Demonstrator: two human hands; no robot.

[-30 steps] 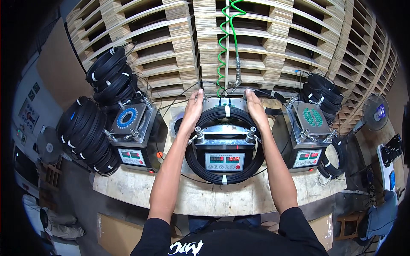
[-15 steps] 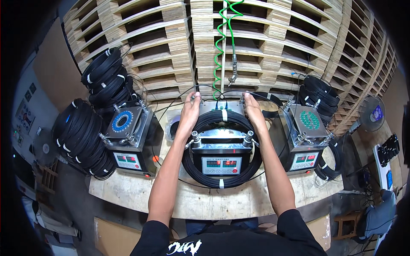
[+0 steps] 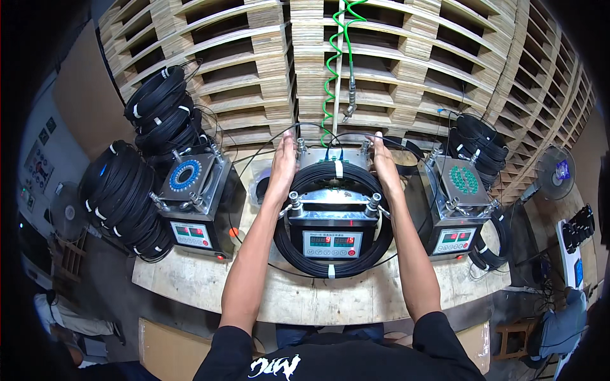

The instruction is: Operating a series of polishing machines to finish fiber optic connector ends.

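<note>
In the middle of the bench stands a metal machine (image 3: 331,221) with a lit red digital panel (image 3: 332,245) and knobbed posts at its corners. A coil of black cable (image 3: 289,247), bound with white ties, hangs around its front. Thin cable ends with blue tips run to the machine's top plate (image 3: 316,156). My left hand (image 3: 284,167) is open beside the rear left post (image 3: 302,147), fingers stretched away from me. On the other side, my right hand (image 3: 385,166) is open by the rear right post (image 3: 366,148). Whether either palm touches a post is hard to tell.
Similar machines stand left (image 3: 191,216) with a blue ring of connectors and right (image 3: 454,213) with green ones. Black cable coils are piled at left (image 3: 121,197) and right (image 3: 480,143). A green spiral air hose (image 3: 332,70) hangs before stacked pallets (image 3: 235,70). A fan (image 3: 555,173) is far right.
The fingers of both hands have straightened and now point up beside the rear posts. The digits on the machines' panels have changed. The view has shifted slightly; the coil stays in place.
</note>
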